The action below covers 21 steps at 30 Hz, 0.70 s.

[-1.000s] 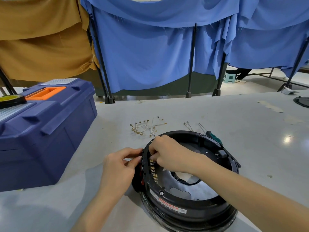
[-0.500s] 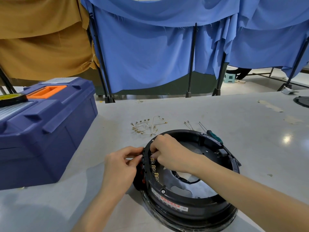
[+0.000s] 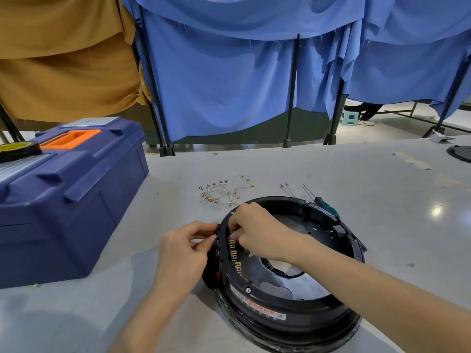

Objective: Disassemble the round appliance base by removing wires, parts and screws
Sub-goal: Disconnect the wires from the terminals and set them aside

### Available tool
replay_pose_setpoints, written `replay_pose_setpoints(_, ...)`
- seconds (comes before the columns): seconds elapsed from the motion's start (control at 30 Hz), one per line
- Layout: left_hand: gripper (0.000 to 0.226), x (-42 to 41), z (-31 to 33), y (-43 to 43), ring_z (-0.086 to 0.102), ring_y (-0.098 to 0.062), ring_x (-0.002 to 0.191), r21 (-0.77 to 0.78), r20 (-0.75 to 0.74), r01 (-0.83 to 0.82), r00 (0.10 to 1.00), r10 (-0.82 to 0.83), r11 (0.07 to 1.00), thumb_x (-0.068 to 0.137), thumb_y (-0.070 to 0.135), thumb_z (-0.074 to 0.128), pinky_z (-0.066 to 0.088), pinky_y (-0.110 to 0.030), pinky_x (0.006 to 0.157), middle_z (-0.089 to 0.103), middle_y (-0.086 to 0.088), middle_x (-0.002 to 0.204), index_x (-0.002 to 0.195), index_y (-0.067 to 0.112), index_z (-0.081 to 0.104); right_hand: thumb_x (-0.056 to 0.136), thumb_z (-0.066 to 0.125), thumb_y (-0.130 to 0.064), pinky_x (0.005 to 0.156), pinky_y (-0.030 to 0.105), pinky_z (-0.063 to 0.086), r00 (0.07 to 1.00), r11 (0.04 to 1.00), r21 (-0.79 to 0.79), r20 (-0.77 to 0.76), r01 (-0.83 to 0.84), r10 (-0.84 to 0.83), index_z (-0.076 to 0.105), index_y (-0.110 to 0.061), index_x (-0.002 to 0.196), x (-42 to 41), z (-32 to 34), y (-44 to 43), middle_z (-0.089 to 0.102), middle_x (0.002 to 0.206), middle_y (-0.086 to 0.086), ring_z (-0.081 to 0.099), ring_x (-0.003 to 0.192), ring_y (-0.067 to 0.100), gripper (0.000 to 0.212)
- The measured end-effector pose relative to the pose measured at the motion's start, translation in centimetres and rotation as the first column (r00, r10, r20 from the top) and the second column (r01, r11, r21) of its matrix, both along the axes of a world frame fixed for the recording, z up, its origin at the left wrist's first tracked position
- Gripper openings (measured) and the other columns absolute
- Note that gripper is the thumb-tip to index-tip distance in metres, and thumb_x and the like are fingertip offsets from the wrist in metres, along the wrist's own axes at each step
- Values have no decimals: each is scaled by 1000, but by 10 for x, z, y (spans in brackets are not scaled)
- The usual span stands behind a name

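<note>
Head: left hand (image 3: 184,247), right hand (image 3: 258,231) pinch base rim (image 3: 280,199).

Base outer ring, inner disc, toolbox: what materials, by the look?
The outer ring looks like moulded black plastic, semi-gloss, with soft highlights on its rim. The inner disc is probably sheet metal: dull grey sheen, cut openings. The toolbox looks like matte blue plastic with moulded ridges.

left hand (image 3: 188,248) pinches round base (image 3: 293,313) rim | right hand (image 3: 257,233) grips same rim | wires (image 3: 224,193) behind
</note>
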<state>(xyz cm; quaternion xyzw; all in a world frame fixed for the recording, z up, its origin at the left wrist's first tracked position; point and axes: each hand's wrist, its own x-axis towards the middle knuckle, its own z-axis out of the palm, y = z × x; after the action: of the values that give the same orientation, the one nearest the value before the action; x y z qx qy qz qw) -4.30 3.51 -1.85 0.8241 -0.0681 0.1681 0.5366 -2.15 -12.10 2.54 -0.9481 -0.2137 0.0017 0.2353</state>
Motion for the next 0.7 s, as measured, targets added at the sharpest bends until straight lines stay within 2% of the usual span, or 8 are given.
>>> replay_pose_setpoints(0.1, 20, -3, 7, -2, 70, -8, 74, -11, 0, -4, 1000, 4, 1000, 87, 20, 69, 56, -34, 78, 74, 14, 74, 74, 35, 74, 84, 66, -6, 62, 39, 51, 997, 999, 48, -75, 22, -18, 62, 4, 69, 1, 4, -6, 52, 61, 13, 50, 61, 33, 18)
replay_pose_setpoints(0.17, 21, -9, 15, -4, 68, -1, 69, -2, 13, -7, 1000, 7, 1000, 78, 53, 62, 53, -26, 71, 72, 18, 70, 68, 38, 73, 80, 76, -17, 64, 27, 51, 997, 997, 56, -61, 57, -54, 73, -4, 82, 2, 12, -17, 67, 69, 5, 61, 64, 19, 13)
replay_pose_setpoints(0.23, 33, -13, 19, -7, 67, 4, 68, -2, 7, -28, 1000, 28, 1000, 61, 68, 63, 52, -20, 66, 72, 20, 70, 70, 39, 75, 79, 78, -27, 68, 22, 47, 986, 984, 80, 44, 157, -161, 75, -13, 90, 5, 20, -36, 71, 82, 1, 63, 76, 14, 18)
replay_pose_setpoints(0.33, 44, -14, 22, -11, 67, 2, 65, 6, -42, -92, 995, 92, 996, 48, 65, 79, 54, -23, 65, 71, 18, 68, 79, 33, 76, 84, 73, -32, 92, 29, 39, 927, 944, 49, 177, 327, -331, 69, -18, 111, 8, 27, -73, 63, 117, 2, 51, 114, 22, 30)
replay_pose_setpoints(0.4, 36, -15, 24, -14, 67, 2, 62, 12, -67, -131, 989, 132, 991, 53, 51, 88, 57, -30, 69, 71, 17, 64, 81, 33, 75, 88, 70, -27, 101, 31, 36, 928, 933, 31, 91, 359, -360, 66, -19, 119, 8, 25, -94, 55, 134, 2, 48, 125, 24, 32)
replay_pose_setpoints(0.47, 27, -15, 25, -17, 67, 2, 62, 5, -73, -166, 984, 166, 986, 60, 38, 90, 58, -38, 75, 70, 19, 61, 82, 33, 75, 92, 62, -16, 97, 25, 40, 945, 943, 69, -11, 327, -327, 67, -15, 121, 6, 19, -102, 62, 128, 4, 56, 120, 22, 29)
replay_pose_setpoints(0.6, 23, -18, 27, -23, 67, 0, 67, 49, -35, -213, 976, 215, 976, 68, 30, 85, 56, -40, 79, 65, 28, 57, 89, 32, 75, 91, 43, 7, 101, 19, 37, 934, 920, 162, -38, 355, -354, 65, -9, 124, 8, 10, -97, 64, 128, 6, 55, 123, 21, 43)
replay_pose_setpoints(0.7, 24, -16, 29, -21, 66, -8, 71, 126, -3, -263, 964, 265, 957, 72, 27, 81, 50, -30, 73, 60, 31, 50, 95, 30, 75, 88, 39, 11, 101, 23, 42, 931, 903, 228, -72, 365, -358, 67, -7, 122, 11, 9, -95, 66, 124, 6, 58, 119, 20, 47)
